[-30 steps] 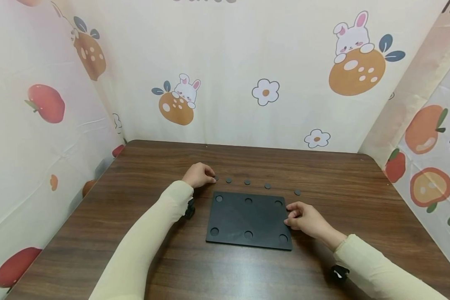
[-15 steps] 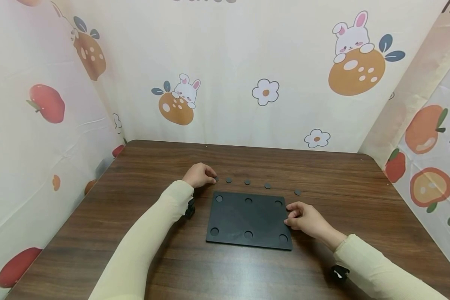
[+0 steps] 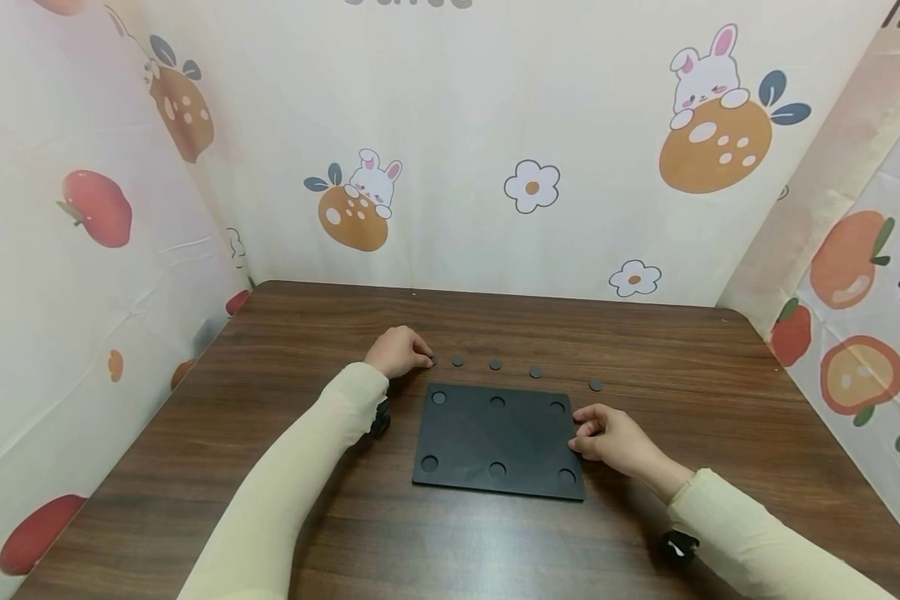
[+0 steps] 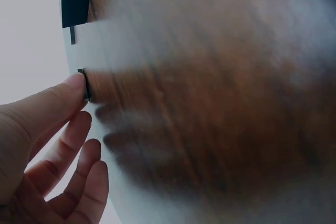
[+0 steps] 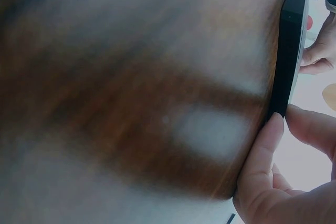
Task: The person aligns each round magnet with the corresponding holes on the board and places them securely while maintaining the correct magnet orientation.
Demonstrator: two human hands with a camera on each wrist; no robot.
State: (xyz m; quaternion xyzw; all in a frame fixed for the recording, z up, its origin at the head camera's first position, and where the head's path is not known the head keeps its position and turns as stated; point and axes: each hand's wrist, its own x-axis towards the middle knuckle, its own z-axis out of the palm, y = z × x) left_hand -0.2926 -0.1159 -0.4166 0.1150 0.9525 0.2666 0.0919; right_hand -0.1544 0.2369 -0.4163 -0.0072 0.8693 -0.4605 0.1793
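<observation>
My left hand (image 3: 397,351) pinches a small dark disc (image 4: 87,90) by its edge between thumb and index finger, at the left end of a row on the table. In the left wrist view the disc stands on edge, and the other fingers are loosely bent below it. Several matching discs, such as the dark disc (image 3: 457,361) beside that hand, lie along the row behind a black rectangular board (image 3: 495,435). Round recesses line the board's far and near sides. At its right edge, my right hand (image 3: 615,437) holds the board between thumb and fingers.
The brown wood-grain table (image 3: 285,500) extends around the board on every side. Behind it hangs a pale curtain (image 3: 465,225) printed with rabbits, fruit and flowers, and similar cloth closes in both sides. Black bands with cameras sit on both wrists.
Both hands and the board stay in place. The disc at the left fingertips shifts very slightly toward the board; the rest of the row does not move.
</observation>
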